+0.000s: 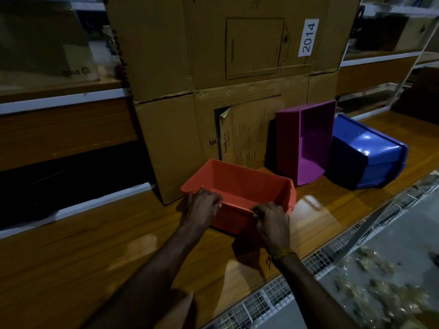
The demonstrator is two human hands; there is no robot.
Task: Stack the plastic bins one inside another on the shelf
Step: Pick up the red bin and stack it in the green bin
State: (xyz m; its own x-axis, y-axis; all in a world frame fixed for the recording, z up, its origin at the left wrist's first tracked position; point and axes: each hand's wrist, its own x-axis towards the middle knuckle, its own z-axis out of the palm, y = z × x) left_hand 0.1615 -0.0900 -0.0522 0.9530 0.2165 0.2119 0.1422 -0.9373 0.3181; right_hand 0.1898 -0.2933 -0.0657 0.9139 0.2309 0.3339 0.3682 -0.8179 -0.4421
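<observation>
Both hands, left hand [202,203] and right hand [272,220], have fingers curled over the near rim of the orange bin [240,186], upright on the shelf [95,252]. I'd keep it level; purple bin [306,143] and blue bin [365,153] lie tipped well beyond the fingertips.

On the upper cardboard box [213,43] ahead of me, a white label [308,37] reads "2014". The lower box [175,143] carries print too small for me to read.
</observation>
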